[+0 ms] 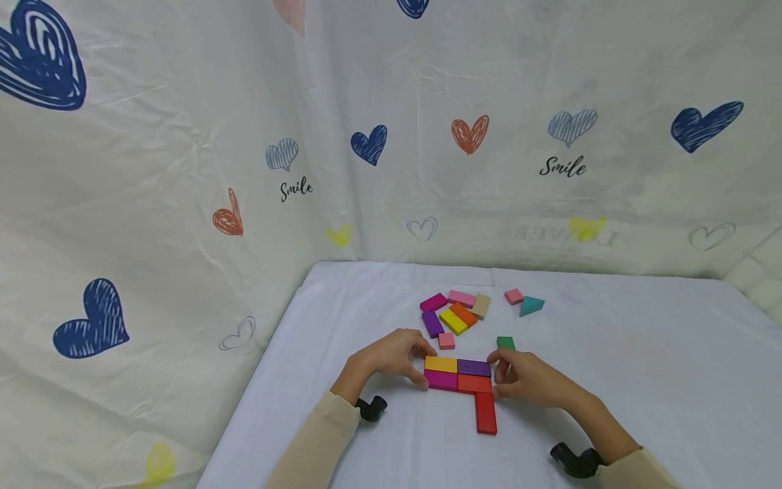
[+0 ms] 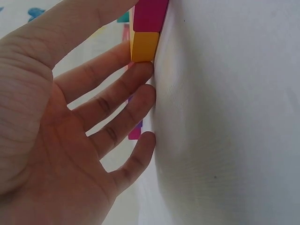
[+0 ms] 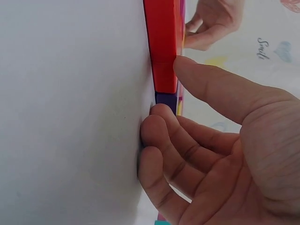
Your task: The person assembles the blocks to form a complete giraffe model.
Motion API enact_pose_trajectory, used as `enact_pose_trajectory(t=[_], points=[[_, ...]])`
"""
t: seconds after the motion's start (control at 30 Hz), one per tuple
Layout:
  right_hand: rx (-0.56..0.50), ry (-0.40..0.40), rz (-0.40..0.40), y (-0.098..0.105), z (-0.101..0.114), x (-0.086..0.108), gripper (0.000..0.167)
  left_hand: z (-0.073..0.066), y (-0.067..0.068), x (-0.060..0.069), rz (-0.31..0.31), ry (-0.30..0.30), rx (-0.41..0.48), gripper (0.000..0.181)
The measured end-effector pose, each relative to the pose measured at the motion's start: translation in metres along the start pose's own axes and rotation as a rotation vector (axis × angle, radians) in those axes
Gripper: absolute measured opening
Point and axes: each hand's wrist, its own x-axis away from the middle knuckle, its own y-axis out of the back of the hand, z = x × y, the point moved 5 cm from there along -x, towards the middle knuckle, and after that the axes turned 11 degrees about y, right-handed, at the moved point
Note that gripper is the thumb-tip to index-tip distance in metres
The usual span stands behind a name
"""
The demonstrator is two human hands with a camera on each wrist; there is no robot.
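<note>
Flat coloured blocks lie edge to edge on the white cloth: a yellow block point(image 1: 441, 365) and a purple block point(image 1: 473, 367) behind, a magenta block point(image 1: 441, 379) and a red block point(image 1: 474, 383) in front. A second red block point(image 1: 485, 413) extends toward the person from the right end. My left hand point(image 1: 391, 356) touches the left end of the group, thumb by the magenta block and index finger by the yellow one. On the opposite end, my right hand point(image 1: 531, 377) has its thumb against red and its fingertips beside the purple block.
Behind the group lies a loose cluster with another yellow block point(image 1: 453, 321), an orange block point(image 1: 464, 314) and a tan block point(image 1: 480, 306). A green block point(image 1: 505, 343) sits just behind the right hand. Farther back is a teal triangle point(image 1: 531, 306). A heart-printed curtain point(image 1: 391, 197) borders the table.
</note>
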Motion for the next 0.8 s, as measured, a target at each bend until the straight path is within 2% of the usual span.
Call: enact_pose_trajectory(t=[0.27,0.4,0.57,0.8], points=[[0.002,0.039,0.012,0.0008,-0.0003,0.0003,0.051,0.0003,-0.0008,-0.002,-0.01,-0.009,-0.012,0.053],[-0.011,0.041,0.025,0.0004,-0.0002,0.001,0.057,0.0003,-0.0008,-0.0024,-0.01,-0.005,-0.012,0.053],[-0.047,0.009,0.042,-0.0012,0.0003,0.0014,0.069,0.0003,-0.0012,-0.003,-0.01,0.001,-0.011,0.053],[-0.054,-0.039,0.027,-0.0031,0.0003,-0.0002,0.07,0.0006,-0.0014,-0.0035,-0.011,0.0,-0.015,0.053]])
